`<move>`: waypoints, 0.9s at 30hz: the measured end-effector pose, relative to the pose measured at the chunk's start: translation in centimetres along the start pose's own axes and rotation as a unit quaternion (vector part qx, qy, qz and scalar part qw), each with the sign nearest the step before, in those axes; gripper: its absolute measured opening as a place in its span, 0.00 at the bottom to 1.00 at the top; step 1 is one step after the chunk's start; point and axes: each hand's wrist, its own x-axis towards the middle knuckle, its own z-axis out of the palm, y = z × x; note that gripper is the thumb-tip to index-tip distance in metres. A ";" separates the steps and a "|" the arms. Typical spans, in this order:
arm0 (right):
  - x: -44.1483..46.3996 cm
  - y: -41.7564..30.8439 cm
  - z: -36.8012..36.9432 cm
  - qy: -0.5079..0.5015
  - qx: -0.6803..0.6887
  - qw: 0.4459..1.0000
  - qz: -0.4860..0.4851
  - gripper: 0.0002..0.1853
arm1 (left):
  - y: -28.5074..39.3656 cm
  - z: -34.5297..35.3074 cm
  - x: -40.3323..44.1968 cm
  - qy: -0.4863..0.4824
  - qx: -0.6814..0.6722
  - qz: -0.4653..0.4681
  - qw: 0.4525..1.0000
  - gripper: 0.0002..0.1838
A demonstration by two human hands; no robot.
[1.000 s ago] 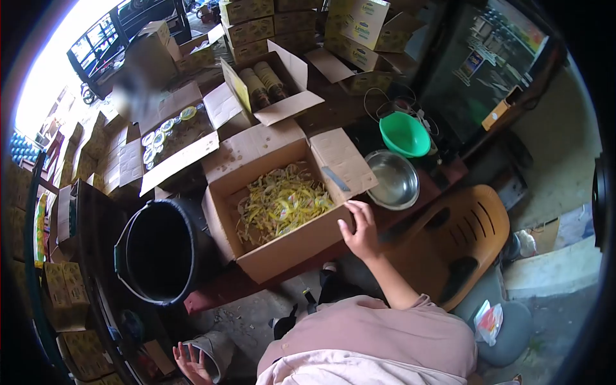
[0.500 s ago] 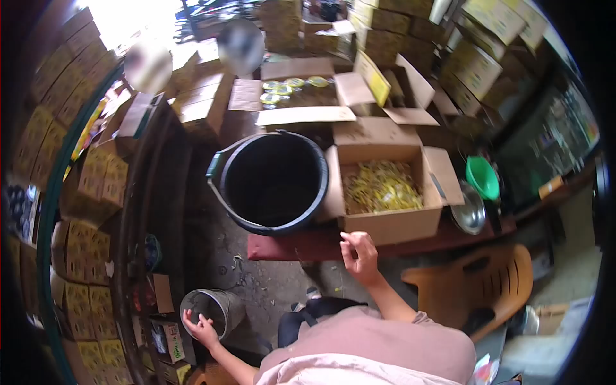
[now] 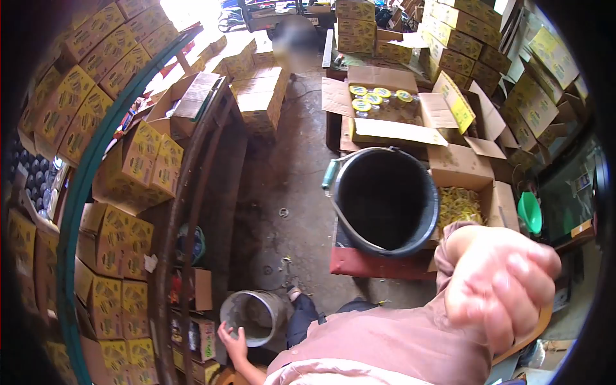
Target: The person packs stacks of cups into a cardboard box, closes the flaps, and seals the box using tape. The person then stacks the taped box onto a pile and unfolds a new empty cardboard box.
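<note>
Close to the camera at the right, my right hand (image 3: 504,282) is raised with its fingers curled inward; whether they hold anything is hidden. My left hand (image 3: 232,340) is at the lower left, fingers apart, by the rim of a grey bucket (image 3: 280,321) on the floor. A large black bucket (image 3: 388,202) with a wire handle stands on the red bench (image 3: 366,262). Beside it, an open carton (image 3: 505,202) holds yellow strips (image 3: 459,205), partly hidden by my right arm.
Another open carton (image 3: 385,77) holds yellow-lidded jars. Stacked yellow cartons (image 3: 109,240) line a shelf with a green post (image 3: 96,154) at the left. A green bowl (image 3: 530,212) sits at the right. A person (image 3: 298,42) is at the far end.
The view has swung left, so the bench and cartons appear further right. My right hand has come up close to the camera and its fingers have curled. My left hand stays near the grey bucket.
</note>
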 end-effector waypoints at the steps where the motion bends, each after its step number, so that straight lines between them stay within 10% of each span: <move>1: 0.8 -0.4 1.6 0.016 -0.002 0.999 -0.040 0.05 | -0.3 -0.5 2.2 -0.020 0.005 0.018 1.000 0.29; 6: 2.5 -3.1 9.9 0.024 -0.064 0.995 -0.070 0.07 | 1.3 -2.3 11.5 -0.086 0.015 0.051 0.995 0.27; 9: 3.2 -5.1 9.6 -0.201 -0.022 0.978 0.040 0.08 | 5.0 -2.3 16.9 -0.131 0.056 0.083 0.986 0.27; 18: -1.5 -5.4 17.1 -0.347 -0.092 0.930 0.078 0.24 | 17.3 6.8 32.1 -0.254 0.065 0.225 0.938 0.26; 23: -7.9 -0.5 22.8 -0.361 -0.002 0.932 -0.008 0.22 | 24.2 13.7 39.1 -0.328 0.070 0.256 0.907 0.26; 27: -13.5 1.5 27.2 -0.511 -0.044 0.850 0.121 0.04 | 30.4 17.9 45.4 -0.364 0.082 0.270 0.888 0.27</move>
